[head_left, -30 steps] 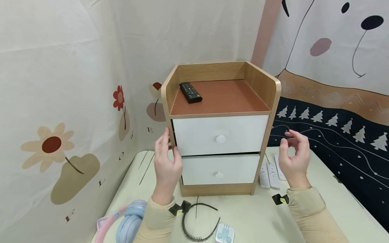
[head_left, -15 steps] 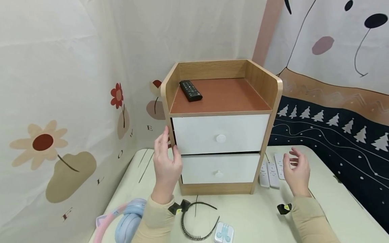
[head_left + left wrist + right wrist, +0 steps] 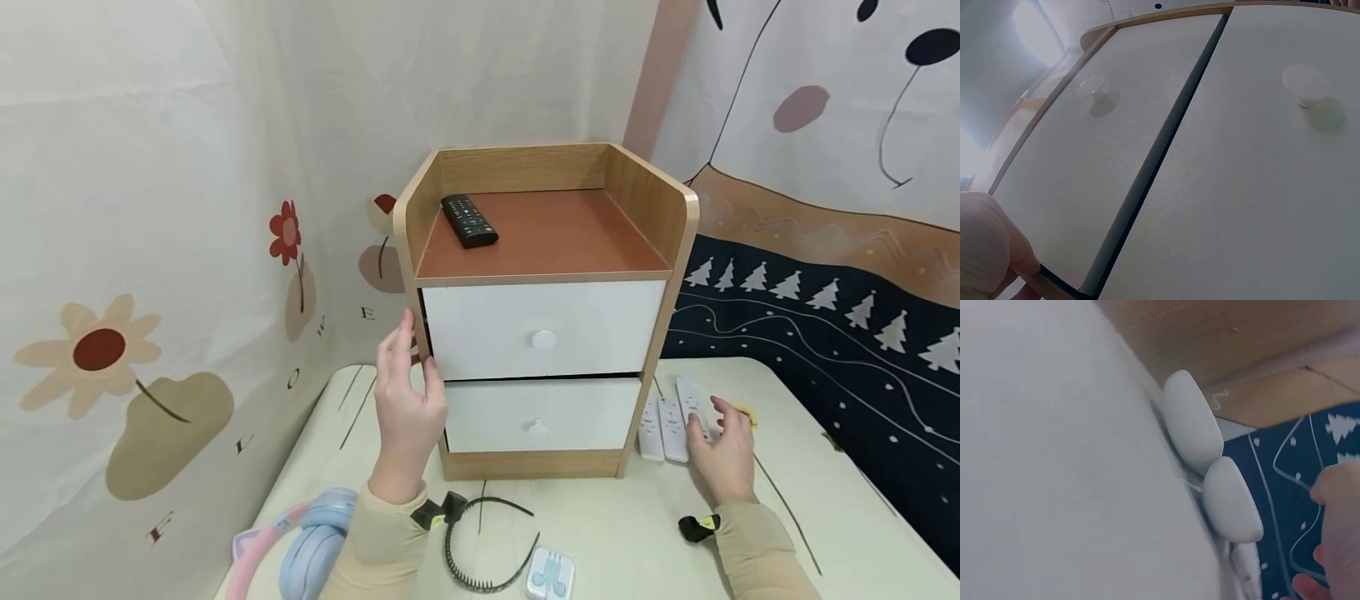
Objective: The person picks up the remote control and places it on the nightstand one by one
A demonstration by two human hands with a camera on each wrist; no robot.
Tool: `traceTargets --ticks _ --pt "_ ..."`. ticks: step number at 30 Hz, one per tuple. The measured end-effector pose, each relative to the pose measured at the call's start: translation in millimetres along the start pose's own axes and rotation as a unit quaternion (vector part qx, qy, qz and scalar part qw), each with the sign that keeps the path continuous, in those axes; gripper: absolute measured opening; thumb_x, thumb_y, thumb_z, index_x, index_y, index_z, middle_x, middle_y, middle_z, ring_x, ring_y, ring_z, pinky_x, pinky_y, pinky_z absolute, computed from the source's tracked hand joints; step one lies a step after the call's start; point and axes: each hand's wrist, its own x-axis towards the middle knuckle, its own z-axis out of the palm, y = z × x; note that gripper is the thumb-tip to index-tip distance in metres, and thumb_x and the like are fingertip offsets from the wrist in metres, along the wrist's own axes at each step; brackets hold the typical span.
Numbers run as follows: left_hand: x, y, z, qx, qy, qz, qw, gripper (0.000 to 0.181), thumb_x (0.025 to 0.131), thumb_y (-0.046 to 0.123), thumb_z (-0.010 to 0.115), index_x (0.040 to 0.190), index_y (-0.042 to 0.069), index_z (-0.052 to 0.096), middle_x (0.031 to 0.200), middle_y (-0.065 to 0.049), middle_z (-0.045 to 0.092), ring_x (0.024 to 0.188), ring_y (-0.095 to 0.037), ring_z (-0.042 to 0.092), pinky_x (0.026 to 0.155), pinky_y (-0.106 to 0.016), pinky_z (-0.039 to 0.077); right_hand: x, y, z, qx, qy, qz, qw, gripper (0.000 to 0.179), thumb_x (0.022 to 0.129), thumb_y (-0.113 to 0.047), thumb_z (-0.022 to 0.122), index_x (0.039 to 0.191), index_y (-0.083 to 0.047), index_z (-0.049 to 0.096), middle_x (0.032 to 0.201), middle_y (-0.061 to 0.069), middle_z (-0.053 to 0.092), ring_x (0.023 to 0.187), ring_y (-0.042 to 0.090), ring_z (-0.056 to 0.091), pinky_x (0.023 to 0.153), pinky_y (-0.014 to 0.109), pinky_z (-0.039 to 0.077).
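A small wooden cabinet (image 3: 525, 463) with two white drawers stands on the table. The upper drawer (image 3: 487, 333) and lower drawer (image 3: 495, 412) each have a round white knob and look shut or nearly so. My left hand (image 3: 408, 408) rests against the cabinet's left side, fingers straight upward, thumb by the front edge; in the left wrist view the thumb (image 3: 1019, 250) meets that edge. To the right, my right hand (image 3: 726, 454) is low over the table, fingers loosely bent, beside white power strips (image 3: 673, 429). Two strips (image 3: 1192, 422) show in the right wrist view.
A black remote control (image 3: 469, 221) lies on the cabinet's brown top. In front are a black toothed headband (image 3: 480, 587) and boxed earphones (image 3: 551, 575). Pink and blue headphones (image 3: 311, 546) lie front left. A small yellow item (image 3: 746, 413) shows behind my right hand.
My right hand has come down from beside the drawers to the table by the power strips. My left hand has stayed at the cabinet's side.
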Motion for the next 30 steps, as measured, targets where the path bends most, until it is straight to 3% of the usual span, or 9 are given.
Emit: traceTargets --ticks 5,11,17,24,30 --pt "-0.9 1.8 -1.0 0.002 0.000 0.000 1.0000 0.071 0.095 -0.015 0.060 0.164 0.001 0.049 0.141 -0.030 0.061 0.124 -0.040 0.064 0.094 -0.044 0.064 -2.0 10.9 -1.2 -0.044 -0.051 0.034 0.9972 0.066 0.107 -0.027 0.060 0.163 0.003 0.042 0.158 0.038 0.043 0.136 0.056 0.053 0.113 0.071 0.046" --pt "-0.4 0.6 -1.3 0.006 0.001 0.003 1.0000 0.071 0.095 -0.015 0.060 0.164 0.001 0.049 0.140 -0.030 0.061 0.123 -0.039 0.065 0.096 -0.033 0.062 -2.3 17.2 0.2 -0.102 -0.086 0.014 0.9909 0.063 0.105 -0.028 0.062 0.156 0.007 0.050 0.150 0.045 0.049 0.137 0.064 0.051 0.117 0.075 0.043" --pt "-1.2 -0.2 0.0 0.005 0.004 0.005 1.0000 0.073 0.094 -0.016 0.059 0.164 0.001 0.049 0.140 -0.029 0.061 0.123 -0.039 0.065 0.094 -0.037 0.063 -3.8 17.9 -0.8 -0.146 -0.083 0.004 0.9858 0.051 0.103 -0.026 0.064 0.140 0.008 0.066 0.141 0.044 0.059 0.130 0.063 0.056 0.109 0.074 0.048" --pt "-0.9 2.8 -2.2 0.004 0.004 0.002 1.0000 0.072 0.095 -0.015 0.060 0.164 0.002 0.049 0.140 -0.030 0.061 0.125 -0.039 0.064 0.096 -0.032 0.062 -4.6 19.9 -0.6 -0.164 -0.071 -0.014 0.9839 0.049 0.101 -0.026 0.070 0.135 0.009 0.070 0.133 0.042 0.066 0.123 0.059 0.060 0.103 0.069 0.048" --pt "-0.8 4.9 -3.4 -0.001 -0.001 0.004 1.0000 0.072 0.095 -0.016 0.059 0.164 0.001 0.048 0.142 -0.030 0.060 0.126 -0.040 0.063 0.094 -0.048 0.063 -6.0 20.4 -0.6 -0.162 -0.053 -0.024 0.9852 0.047 0.098 -0.024 0.077 0.131 0.009 0.073 0.123 0.038 0.071 0.114 0.057 0.064 0.098 0.067 0.050"
